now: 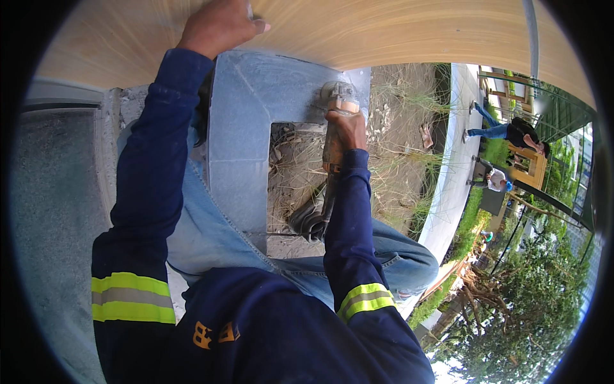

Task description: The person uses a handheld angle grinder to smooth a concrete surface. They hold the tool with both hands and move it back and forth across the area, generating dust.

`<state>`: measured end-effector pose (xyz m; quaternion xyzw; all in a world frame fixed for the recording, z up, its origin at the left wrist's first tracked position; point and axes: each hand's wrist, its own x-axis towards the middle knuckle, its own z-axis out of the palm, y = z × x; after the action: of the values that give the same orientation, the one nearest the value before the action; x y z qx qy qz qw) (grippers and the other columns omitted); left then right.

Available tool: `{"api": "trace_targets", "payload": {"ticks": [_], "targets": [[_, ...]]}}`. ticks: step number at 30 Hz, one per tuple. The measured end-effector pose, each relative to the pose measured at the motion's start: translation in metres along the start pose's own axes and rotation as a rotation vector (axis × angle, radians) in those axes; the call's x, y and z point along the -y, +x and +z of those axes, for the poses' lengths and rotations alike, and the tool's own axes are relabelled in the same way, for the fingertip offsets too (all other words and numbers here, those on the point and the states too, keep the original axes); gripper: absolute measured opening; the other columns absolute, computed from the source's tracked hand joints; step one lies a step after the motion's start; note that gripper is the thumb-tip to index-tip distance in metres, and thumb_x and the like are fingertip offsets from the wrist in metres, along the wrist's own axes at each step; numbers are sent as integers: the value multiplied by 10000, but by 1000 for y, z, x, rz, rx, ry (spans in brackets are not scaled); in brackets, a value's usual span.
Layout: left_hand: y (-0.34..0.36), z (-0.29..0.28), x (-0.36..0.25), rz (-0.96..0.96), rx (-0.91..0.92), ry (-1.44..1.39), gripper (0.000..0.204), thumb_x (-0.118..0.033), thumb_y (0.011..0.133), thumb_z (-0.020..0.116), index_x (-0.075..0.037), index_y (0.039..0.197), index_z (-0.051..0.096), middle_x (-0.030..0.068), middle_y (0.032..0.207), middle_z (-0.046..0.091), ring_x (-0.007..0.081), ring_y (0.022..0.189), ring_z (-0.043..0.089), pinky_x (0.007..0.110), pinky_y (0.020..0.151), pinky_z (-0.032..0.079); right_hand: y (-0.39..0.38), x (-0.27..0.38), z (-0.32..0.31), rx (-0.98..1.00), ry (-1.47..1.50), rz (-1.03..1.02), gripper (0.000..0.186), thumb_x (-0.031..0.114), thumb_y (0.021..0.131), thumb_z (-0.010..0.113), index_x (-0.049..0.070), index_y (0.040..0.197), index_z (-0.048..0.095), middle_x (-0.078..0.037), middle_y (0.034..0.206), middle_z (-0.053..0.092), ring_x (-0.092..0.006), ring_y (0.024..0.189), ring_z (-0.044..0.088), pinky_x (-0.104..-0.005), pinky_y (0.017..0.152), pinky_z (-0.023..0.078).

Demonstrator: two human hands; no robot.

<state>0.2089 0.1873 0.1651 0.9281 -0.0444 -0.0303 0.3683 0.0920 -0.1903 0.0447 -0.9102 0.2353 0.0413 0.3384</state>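
Gripping the power tool [336, 121] with closed fingers, the right hand [348, 128] keeps it at the grey slab [240, 128] edge by the cut-out — the left hand [220, 25] presses the wooden panel [384, 29] (probably for balance), fingers flat.

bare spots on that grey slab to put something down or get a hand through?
Bare grey slab lies between the left hand on the wooden panel and the square cutout. The cutout is crowded: the right hand, power tool, coiled cord and dry grass.
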Motion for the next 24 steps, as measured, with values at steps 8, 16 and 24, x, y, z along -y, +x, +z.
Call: {"api": "trace_targets", "payload": {"ticks": [8,16,24], "targets": [[13,14,19,-29,90,6,508,-461,874,747,35,772,715,134,645,651,250,606,637,409,666,502,-57,60,45,251,57,-10,674,260,701,855,-44,1233,572,-259,1067,736,-371,965,738,-435,872,574],[16,21,25,30,113,-15,532,-480,894,749,50,852,754,116,704,693,222,655,658,371,702,510,-14,-9,-13,62,57,106,582,273,708,842,-62,1147,657,-220,1019,756,-303,918,751,-395,834,580],[19,20,32,5,86,16,529,-484,889,765,42,847,748,100,702,679,194,644,620,358,680,490,-43,15,8,123,55,72,695,304,701,855,-95,1194,572,-288,1074,726,-402,954,739,-441,857,580]]}}
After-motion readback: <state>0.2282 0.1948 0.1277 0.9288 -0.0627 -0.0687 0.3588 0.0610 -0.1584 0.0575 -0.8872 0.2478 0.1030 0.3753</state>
